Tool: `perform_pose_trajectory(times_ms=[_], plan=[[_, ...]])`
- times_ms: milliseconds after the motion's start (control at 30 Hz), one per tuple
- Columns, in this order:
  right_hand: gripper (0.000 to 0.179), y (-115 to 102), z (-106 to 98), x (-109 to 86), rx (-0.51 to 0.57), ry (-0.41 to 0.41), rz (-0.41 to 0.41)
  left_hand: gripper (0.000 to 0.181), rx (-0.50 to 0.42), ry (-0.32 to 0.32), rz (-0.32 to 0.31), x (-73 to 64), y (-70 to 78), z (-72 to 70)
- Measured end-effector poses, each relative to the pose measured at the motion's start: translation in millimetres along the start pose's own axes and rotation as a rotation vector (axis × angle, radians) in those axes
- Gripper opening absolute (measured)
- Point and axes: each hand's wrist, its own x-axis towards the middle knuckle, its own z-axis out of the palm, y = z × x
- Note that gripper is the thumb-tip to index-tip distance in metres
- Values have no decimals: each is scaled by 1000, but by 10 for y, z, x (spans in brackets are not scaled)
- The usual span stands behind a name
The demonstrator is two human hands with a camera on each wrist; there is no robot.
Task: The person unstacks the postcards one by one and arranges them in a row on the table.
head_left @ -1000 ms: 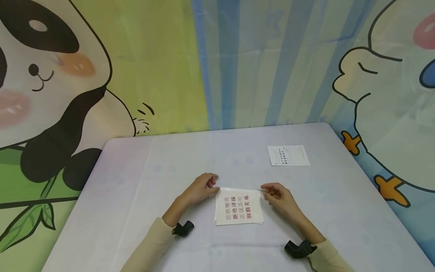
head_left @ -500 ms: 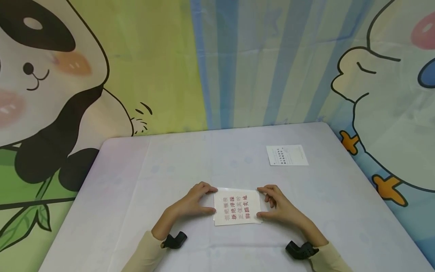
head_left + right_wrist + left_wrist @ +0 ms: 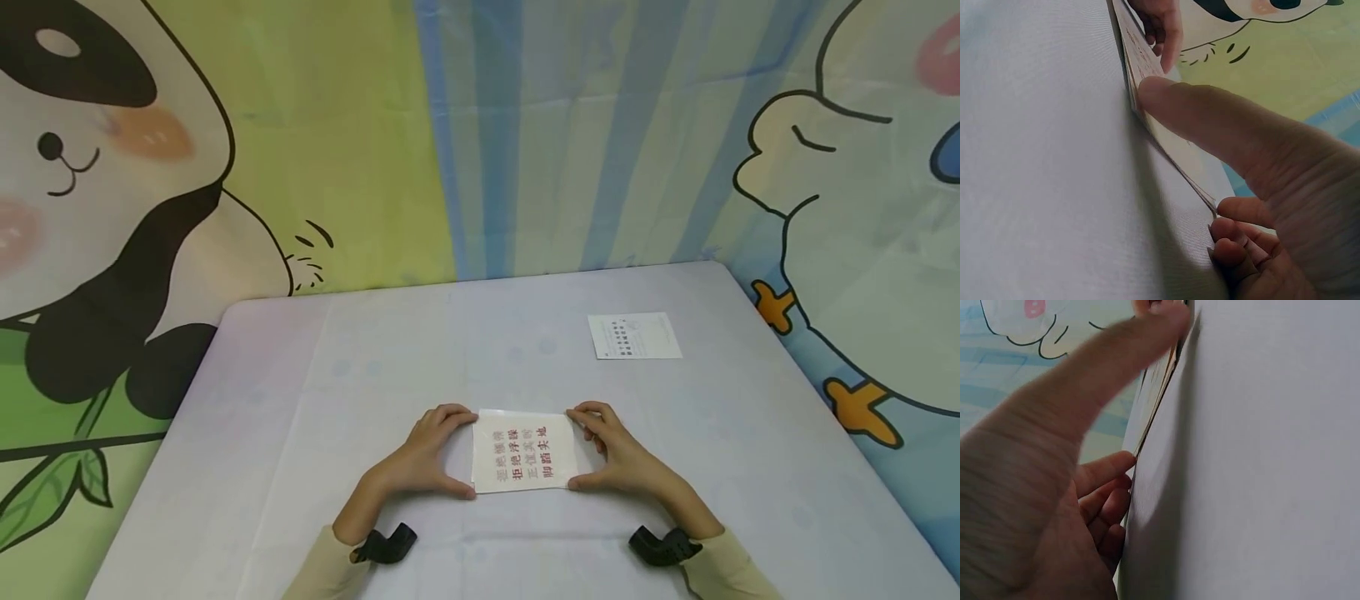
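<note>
A thin stack of white paper sheets (image 3: 525,452), printed with red and grey characters, lies on the white table between both hands. My left hand (image 3: 423,454) holds its left side, thumb at the near corner and index finger at the far corner. On the right side my right hand (image 3: 618,454) mirrors it, with the thumb at the near corner and the index at the far one. The right wrist view shows the right thumb (image 3: 1191,109) against the layered edge of the sheets (image 3: 1175,147). In the left wrist view the lower fingers (image 3: 1110,506) are bent beside the edge.
Farther back on the right lies another white printed sheet (image 3: 636,336). The table (image 3: 375,350) meets a yellow and blue curtain (image 3: 540,142) at the back, with a cartoon panda at left and a white cartoon figure at right. Black wrist cameras (image 3: 665,547) sit on both wrists.
Both hands have come in to the stack's sides, and the thumbs have slid to its near corners. The sheets that stuck out at the near edge now line up more closely.
</note>
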Motion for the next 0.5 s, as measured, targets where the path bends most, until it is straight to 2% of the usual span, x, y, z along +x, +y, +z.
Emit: perform_pose_trajectory(times_ms=[267,500], plan=[[92,19,-17,10,-21,26,-13,97,24,23,-15,39,12,22],[94,31,17,-13,16,24,3,95,13,4,-47,19,-21,36]])
